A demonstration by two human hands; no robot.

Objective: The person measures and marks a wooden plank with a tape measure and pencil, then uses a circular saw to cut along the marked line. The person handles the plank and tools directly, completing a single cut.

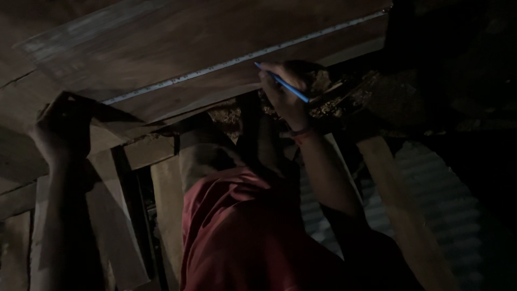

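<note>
A wide wooden board [177,43] lies across the top of the dim head view. A yellow tape measure [237,60] is stretched along it from lower left to upper right. At the board's left corner, my left hand [60,126] closes over the tape's near end. My right hand [288,94] holds a blue pencil [284,86], whose tip touches the board right beside the tape. A red band sits on that wrist. My red shirt [242,231] fills the lower middle.
Pale wooden planks [401,210] lean under the board at left and right. A corrugated metal sheet [449,207] lies at lower right. Crumbly wood debris [336,102] sits by the board's near edge. The right side is very dark.
</note>
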